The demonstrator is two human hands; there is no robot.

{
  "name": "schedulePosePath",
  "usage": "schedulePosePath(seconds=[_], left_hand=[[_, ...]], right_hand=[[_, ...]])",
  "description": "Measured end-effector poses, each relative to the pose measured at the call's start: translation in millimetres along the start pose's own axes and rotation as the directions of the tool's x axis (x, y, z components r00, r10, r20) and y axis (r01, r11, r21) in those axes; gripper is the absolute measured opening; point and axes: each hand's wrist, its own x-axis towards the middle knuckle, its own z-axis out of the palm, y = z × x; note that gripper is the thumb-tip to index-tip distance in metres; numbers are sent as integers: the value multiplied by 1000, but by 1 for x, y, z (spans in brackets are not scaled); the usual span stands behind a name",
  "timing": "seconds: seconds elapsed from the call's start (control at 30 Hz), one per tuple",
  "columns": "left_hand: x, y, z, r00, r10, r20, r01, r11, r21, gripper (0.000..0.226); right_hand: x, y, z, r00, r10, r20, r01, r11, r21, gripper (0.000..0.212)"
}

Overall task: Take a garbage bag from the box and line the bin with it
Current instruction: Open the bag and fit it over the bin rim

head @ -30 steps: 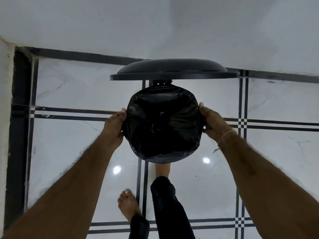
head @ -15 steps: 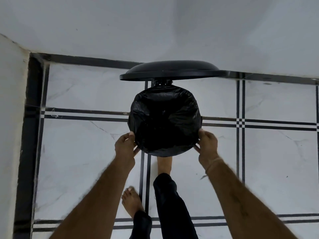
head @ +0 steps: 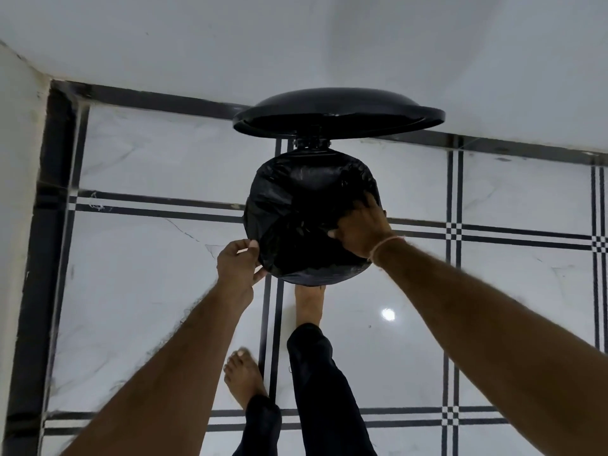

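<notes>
Bare forearms, thread wristband (head: 383, 246), black trousers (head: 325, 390), bare feet.

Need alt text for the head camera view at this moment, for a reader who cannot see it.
Seen from above, a black garbage bag covers the mouth of a pedal bin whose lid stands open. The right hand presses into the bag while the left hand pinches its near edge; one foot is at the bin's base.

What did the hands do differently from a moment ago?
The right hand left the bin's side and now reaches over the rim, pressing the garbage bag down inside. The left hand slid from the side to the near edge and pinches the bag there. The lid stayed open, and one foot is still in front of the bin.
</notes>
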Motion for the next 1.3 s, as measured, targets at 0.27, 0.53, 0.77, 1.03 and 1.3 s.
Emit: schedulePosePath(seconds=[0.27, 0.53, 0.77, 1.03, 1.3], left_hand=[[-1, 2, -1, 1000, -29, 11, 30, 999, -23, 15], [-3, 3, 0, 999, -48, 26, 49, 998, -45, 17], [-8, 3, 1, 998, -62, -9, 62, 997, -40, 26], [-34, 46, 11, 988, 131, -85, -118, 982, 147, 32], [-78, 137, 41, 948, 287, 140, -265, 952, -156, 73]], right_hand=[[37, -104, -59, 990, -59, 129, -119, 150, 981, 45], [-17, -73, -17, 985, 172, -12, -84, 540, 837, 31], [-56, -60, 32, 994, 113, -8, -77, 727, 683, 34], [-72, -30, -16, 839, 544, -30, -18, 82, 996, 43], [-82, 49, -96, 839, 497, 222, 165, -621, 767, 69]])
